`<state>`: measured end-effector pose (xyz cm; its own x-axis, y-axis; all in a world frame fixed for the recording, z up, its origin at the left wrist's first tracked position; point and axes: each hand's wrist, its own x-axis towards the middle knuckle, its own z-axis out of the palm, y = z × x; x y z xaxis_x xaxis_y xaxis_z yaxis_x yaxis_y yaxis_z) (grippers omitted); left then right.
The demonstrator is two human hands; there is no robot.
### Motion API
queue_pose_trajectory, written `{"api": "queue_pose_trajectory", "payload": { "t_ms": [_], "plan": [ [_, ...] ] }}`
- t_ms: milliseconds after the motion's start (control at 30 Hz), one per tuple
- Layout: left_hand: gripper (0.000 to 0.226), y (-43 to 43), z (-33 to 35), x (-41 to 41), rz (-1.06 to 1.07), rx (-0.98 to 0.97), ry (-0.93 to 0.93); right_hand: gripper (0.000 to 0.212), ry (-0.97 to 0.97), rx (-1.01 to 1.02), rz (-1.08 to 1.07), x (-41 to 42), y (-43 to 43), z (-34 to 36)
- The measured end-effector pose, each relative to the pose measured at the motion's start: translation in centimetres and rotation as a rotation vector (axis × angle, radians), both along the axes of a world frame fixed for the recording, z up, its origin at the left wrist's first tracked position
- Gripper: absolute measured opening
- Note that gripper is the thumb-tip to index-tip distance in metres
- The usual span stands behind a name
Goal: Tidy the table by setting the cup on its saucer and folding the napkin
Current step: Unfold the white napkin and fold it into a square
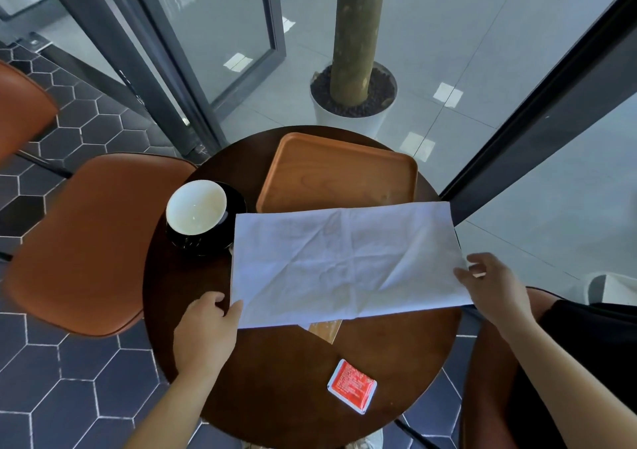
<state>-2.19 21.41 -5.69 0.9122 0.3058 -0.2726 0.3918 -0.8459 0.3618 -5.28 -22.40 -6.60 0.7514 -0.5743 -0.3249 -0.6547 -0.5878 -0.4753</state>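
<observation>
Now the napkin [348,262] stretches lengthwise between both hands: left hand [206,331] pinches its near-left corner, right hand [496,286] grips the right edge, ready to fold across.

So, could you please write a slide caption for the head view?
Both hands, left and right, hold the white napkin spread above the round table; cup already on saucer.

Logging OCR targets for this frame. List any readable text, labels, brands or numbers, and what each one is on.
None can be read.
Red packet on the table: rows of pale print on its face, too small and blurred to read.
Napkin, cup, wooden tray: no print visible.
Thing under the napkin's near edge: mostly hidden, no lettering shows.
</observation>
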Motion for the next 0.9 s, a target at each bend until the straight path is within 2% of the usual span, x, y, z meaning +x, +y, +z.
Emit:
{"api": "queue_pose_trajectory", "payload": {
  "t_ms": [100, 200, 333, 400, 500, 633, 900],
  "plan": [
    [0.045, 0.2, 0.0, -0.1, 0.025, -0.016, 0.088, 0.039, 0.047, -0.007, -0.013, -0.6, 0.2, -0.1],
    [0.040, 0.1, -0.3, 0.0, 0.107, -0.114, 0.122, 0.035, 0.039, -0.021, -0.019, -0.7, 0.1, -0.1],
    [0.032, -0.2, -0.5, 0.6, 0.376, -0.474, 0.165, 0.024, 0.013, 0.096, -0.121, -0.7, -0.5, 0.1],
    [0.027, -0.2, -0.3, 0.8, 0.438, -0.574, 0.166, 0.019, 0.002, 0.179, -0.179, -0.9, -0.9, 0.2],
    [0.012, 0.1, 0.1, 0.5, 0.419, -0.625, 0.106, 0.012, -0.043, 0.240, -0.216, -1.4, -1.3, 0.5],
    [0.005, 0.8, 0.2, -0.7, 0.407, -0.671, 0.054, 0.014, -0.063, 0.282, -0.222, -2.7, -1.2, 0.9],
    [0.007, 2.2, -0.4, -2.5, 0.441, -0.625, -0.034, 0.030, 0.026, 0.136, -0.051, -4.0, 1.4, 0.8]
  ]
}}
